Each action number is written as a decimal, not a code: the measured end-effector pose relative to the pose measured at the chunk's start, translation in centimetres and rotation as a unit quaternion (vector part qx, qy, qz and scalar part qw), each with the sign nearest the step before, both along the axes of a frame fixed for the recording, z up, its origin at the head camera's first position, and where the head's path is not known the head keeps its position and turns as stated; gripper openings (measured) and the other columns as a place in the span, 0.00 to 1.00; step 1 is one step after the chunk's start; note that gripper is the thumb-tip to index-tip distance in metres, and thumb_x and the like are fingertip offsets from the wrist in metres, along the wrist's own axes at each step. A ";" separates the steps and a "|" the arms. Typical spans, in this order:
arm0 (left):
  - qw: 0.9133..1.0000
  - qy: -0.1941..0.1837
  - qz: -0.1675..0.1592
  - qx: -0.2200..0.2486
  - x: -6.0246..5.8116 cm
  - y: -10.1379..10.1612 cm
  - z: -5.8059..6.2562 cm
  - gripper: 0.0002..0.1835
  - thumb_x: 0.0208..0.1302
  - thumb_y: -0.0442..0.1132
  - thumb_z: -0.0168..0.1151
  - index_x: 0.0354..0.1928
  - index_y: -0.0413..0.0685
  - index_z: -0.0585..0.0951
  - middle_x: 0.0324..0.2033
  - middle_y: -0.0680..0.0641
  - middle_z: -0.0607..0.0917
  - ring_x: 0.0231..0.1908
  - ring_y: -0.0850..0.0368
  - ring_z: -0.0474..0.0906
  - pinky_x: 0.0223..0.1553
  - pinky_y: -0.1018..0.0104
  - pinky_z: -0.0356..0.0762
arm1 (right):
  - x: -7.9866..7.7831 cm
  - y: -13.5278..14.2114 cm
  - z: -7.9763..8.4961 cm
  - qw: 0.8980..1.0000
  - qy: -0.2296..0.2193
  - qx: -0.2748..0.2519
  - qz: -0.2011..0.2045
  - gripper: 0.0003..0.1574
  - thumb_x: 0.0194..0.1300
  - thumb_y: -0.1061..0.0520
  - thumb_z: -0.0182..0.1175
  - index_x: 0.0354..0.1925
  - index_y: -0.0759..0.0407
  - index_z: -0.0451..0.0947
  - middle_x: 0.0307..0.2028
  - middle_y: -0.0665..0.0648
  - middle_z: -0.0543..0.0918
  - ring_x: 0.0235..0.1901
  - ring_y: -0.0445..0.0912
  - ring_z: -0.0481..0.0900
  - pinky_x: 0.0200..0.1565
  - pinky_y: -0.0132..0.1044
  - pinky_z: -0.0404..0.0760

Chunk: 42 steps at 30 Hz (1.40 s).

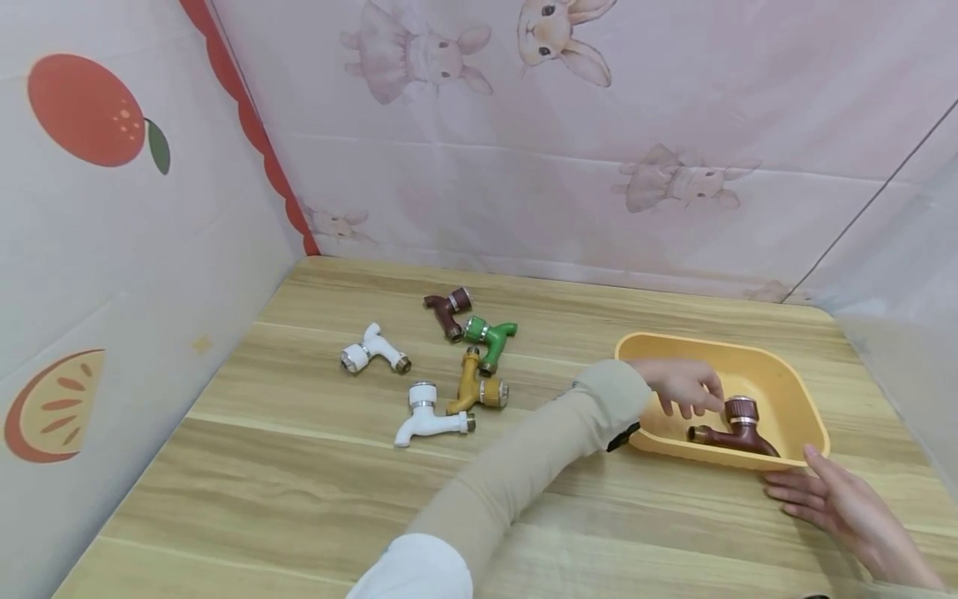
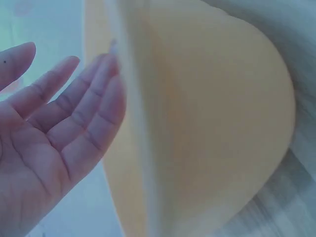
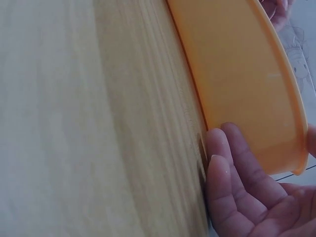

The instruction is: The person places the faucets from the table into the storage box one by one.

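A yellow plastic basin [image 1: 763, 366] stands at the right of the table with a dark red faucet [image 1: 741, 437] lying inside, its knob up. My left hand [image 1: 684, 385] hangs over the basin, fingertips close to that knob; whether they touch it I cannot tell. In the left wrist view the palm [image 2: 54, 133] is empty and its fingers are loosely extended beside the basin's rim. My right hand [image 1: 846, 503] holds the basin's near right corner, thumb at the rim and fingers against the outer wall [image 3: 247, 89].
Left of the basin lie two white faucets [image 1: 434, 423], a yellow faucet [image 1: 469, 383], a green faucet [image 1: 494, 337] and another dark red faucet [image 1: 446, 314]. Printed curtains [image 1: 524, 183] rise behind the wooden table [image 1: 284, 499] and along its sides.
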<state>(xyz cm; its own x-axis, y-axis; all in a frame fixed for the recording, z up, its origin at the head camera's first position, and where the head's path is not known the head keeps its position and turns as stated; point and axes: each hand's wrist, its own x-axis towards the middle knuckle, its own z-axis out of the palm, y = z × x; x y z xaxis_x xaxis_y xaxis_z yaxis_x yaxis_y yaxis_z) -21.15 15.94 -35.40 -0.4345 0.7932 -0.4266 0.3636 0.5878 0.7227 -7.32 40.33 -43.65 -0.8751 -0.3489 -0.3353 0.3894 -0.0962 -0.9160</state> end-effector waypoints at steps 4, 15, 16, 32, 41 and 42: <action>0.999 0.003 -0.007 0.031 -0.1 -0.6 0.3 0.13 0.68 0.42 0.49 0.51 0.48 0.74 0.34 0.51 0.79 0.33 0.61 0.77 0.29 0.70 0.76 | -0.1 -0.3 0.0 1.000 0.002 0.012 -0.013 0.21 0.74 0.48 0.25 0.43 0.46 0.67 0.40 0.54 0.83 0.42 0.46 0.81 0.42 0.38 0.78; 0.996 0.033 -0.029 0.072 0.1 -2.4 1.8 0.14 0.69 0.42 0.47 0.51 0.46 0.75 0.32 0.50 0.79 0.31 0.61 0.76 0.30 0.68 0.76 | -0.1 -0.3 0.1 1.000 0.004 0.023 -0.020 0.20 0.74 0.48 0.25 0.46 0.53 0.63 0.40 0.53 0.83 0.41 0.45 0.81 0.42 0.38 0.78; 0.996 0.036 -0.030 0.075 0.1 -2.5 2.0 0.14 0.69 0.42 0.47 0.51 0.46 0.75 0.32 0.50 0.79 0.31 0.61 0.76 0.30 0.69 0.76 | -0.1 -0.2 0.1 1.000 0.004 0.011 -0.017 0.20 0.74 0.49 0.25 0.44 0.49 0.65 0.40 0.53 0.83 0.41 0.45 0.81 0.42 0.38 0.78; 0.971 0.181 -0.096 0.125 1.0 -4.7 3.2 0.14 0.69 0.38 0.48 0.52 0.43 0.75 0.38 0.54 0.79 0.32 0.68 0.75 0.36 0.82 0.69 | -0.5 0.0 -0.1 0.994 0.005 0.110 -0.022 0.43 0.73 0.44 0.26 0.59 0.85 0.35 0.39 0.51 0.84 0.41 0.44 0.81 0.42 0.38 0.78; 0.942 0.284 -0.128 0.127 2.2 -6.7 3.2 0.15 0.68 0.38 0.48 0.53 0.42 0.75 0.36 0.54 0.80 0.32 0.70 0.72 0.37 0.83 0.66 | -0.2 0.2 -0.1 1.000 0.004 0.025 -0.004 0.29 0.74 0.48 0.25 0.54 0.69 0.60 0.40 0.54 0.83 0.42 0.47 0.81 0.42 0.39 0.78; 0.939 0.291 -0.130 0.126 2.4 -7.0 3.1 0.15 0.68 0.38 0.48 0.53 0.42 0.75 0.34 0.54 0.80 0.31 0.70 0.72 0.37 0.83 0.66 | -0.2 0.2 -0.1 1.000 0.003 0.009 0.001 0.29 0.74 0.48 0.24 0.53 0.66 0.64 0.41 0.54 0.83 0.42 0.47 0.81 0.42 0.39 0.78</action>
<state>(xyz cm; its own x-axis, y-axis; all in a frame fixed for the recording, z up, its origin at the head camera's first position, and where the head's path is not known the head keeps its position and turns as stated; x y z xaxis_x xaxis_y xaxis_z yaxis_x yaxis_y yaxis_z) -18.79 8.95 -32.28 -0.3144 0.9485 0.0392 0.8480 0.2621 0.4607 -7.48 40.52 -43.75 -0.8764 -0.3439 -0.3370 0.3848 -0.0794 -0.9196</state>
